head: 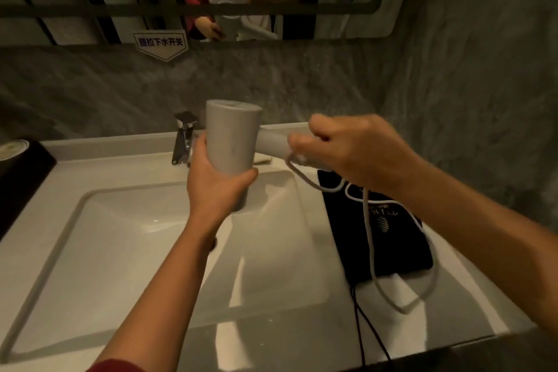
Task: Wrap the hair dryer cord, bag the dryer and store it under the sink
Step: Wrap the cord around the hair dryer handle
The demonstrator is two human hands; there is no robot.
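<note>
A pale grey hair dryer is held over the white sink, barrel upright, handle pointing right. My left hand grips the barrel from below. My right hand is closed on the white cord at the end of the handle. The cord loops once by the handle, then hangs down in a long loop over the counter. A black drawstring bag lies flat on the counter to the right of the basin, under the cord.
A chrome faucet stands behind the basin, just left of the dryer. A dark box sits at the counter's left end. A mirror hangs above, and grey stone walls close in at the back and right.
</note>
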